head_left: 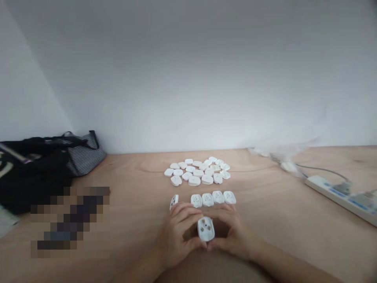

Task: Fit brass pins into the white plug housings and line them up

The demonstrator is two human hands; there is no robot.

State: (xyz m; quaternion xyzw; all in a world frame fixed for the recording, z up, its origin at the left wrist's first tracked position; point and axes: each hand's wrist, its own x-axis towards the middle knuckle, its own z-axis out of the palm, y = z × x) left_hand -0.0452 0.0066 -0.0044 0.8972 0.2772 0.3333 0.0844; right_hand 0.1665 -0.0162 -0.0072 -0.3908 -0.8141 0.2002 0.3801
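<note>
A white plug piece (205, 229) with brassy inserts is held between the fingers of both hands near the table's front. My left hand (181, 232) grips its left side, and my right hand (231, 230) grips its right side. Just beyond the fingers, a row of several similar white pieces (207, 199) lies on the table. Near my left fingertips another white piece (174, 201) stands tilted, partly hidden by the hand. Farther back lies a loose cluster of several white pieces (198, 173).
At the left are a black bag (32, 169), a striped bag (85, 157) and a pixelated dark object (76, 216). A power strip (341, 194) with plugs and a cable lies at the right, near crumpled clear plastic (282, 149). The wall (188, 78) rises behind the wooden table (141, 184).
</note>
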